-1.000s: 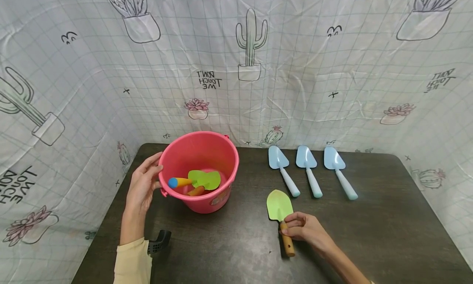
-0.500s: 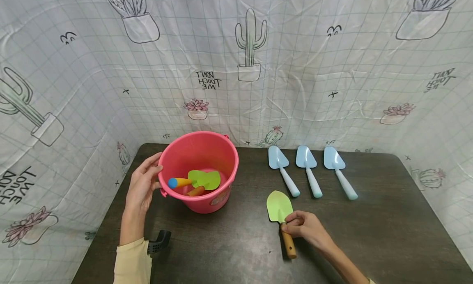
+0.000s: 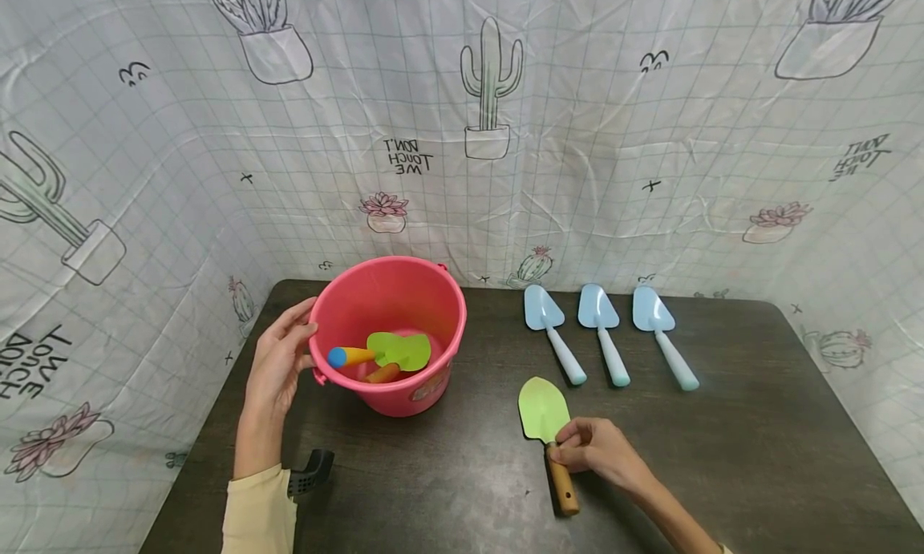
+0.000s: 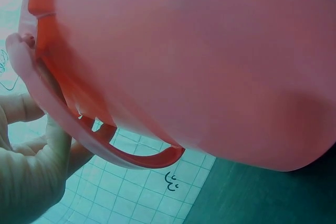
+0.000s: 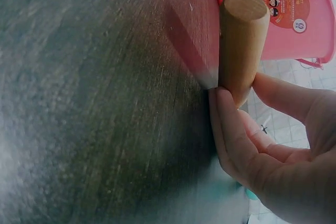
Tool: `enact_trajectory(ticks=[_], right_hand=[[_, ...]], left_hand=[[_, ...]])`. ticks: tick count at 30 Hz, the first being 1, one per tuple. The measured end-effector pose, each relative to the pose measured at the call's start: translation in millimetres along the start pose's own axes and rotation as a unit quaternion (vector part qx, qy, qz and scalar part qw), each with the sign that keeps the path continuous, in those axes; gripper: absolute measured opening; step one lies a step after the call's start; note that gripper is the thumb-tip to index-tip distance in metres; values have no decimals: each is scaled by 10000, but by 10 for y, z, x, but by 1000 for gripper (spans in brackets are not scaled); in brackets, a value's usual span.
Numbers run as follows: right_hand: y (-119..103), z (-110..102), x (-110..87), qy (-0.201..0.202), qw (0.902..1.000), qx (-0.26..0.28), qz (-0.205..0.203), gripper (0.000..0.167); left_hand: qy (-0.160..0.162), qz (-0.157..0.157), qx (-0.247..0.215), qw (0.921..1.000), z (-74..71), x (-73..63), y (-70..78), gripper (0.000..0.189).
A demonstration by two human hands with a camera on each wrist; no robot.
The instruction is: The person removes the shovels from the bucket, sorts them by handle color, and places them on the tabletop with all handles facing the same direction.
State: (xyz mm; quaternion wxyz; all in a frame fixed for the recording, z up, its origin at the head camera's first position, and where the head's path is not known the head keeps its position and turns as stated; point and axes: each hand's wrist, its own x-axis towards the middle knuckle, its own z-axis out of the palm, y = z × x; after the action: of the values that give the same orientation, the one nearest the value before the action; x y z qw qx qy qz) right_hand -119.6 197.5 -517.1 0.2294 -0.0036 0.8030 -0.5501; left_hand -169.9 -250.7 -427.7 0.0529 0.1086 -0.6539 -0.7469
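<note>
Right fingers (image 5: pixel 237 137) pinching trowel handle (image 3: pixel 562 487), left fingers (image 3: pixel 294 314) gripping bucket rim (image 3: pixel 393 386)

Trowel (image 3: pixel 544 410) partly covered, label (image 5: pixel 284 3) print too small

The right hand (image 3: pixel 595 450) hid part of the handle (image 3: pixel 565 490) — and, in its wrist view, the blade. The bucket's (image 3: pixel 390 293) rim covered an orange grip's (image 3: pixel 383 373) end; the left wrist view cropped the bucket.

The green trowel (image 3: pixel 543 414) has shifted slightly away from the blue trowels (image 3: pixel 609 352).
</note>
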Motion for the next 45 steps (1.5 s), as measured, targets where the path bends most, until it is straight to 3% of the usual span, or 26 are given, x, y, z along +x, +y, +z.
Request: enact_trajectory(ticks=[12,22,32,39,45], right_hand=[[-40,17,5,24,9992,-389,-128,22],[-174,-17,-12,896,9913,-950,-181,13],[-264,-86,-12,1309,9876,-750,-438,16],[-365,-145,-10,1678,9820,-112,-856,30],[-511,-207,-4,1856,9782,146,-918,38]], left_hand=[[45,-25,-2,10000,4,6,-7,48],[74,14,16,10000,25,3,-13,47],[30,91,-3,10000,22,-20,-28,48],[40,48,-5,10000,12,-43,-37,49],[42,9,35,10000,14,-42,-18,48]])
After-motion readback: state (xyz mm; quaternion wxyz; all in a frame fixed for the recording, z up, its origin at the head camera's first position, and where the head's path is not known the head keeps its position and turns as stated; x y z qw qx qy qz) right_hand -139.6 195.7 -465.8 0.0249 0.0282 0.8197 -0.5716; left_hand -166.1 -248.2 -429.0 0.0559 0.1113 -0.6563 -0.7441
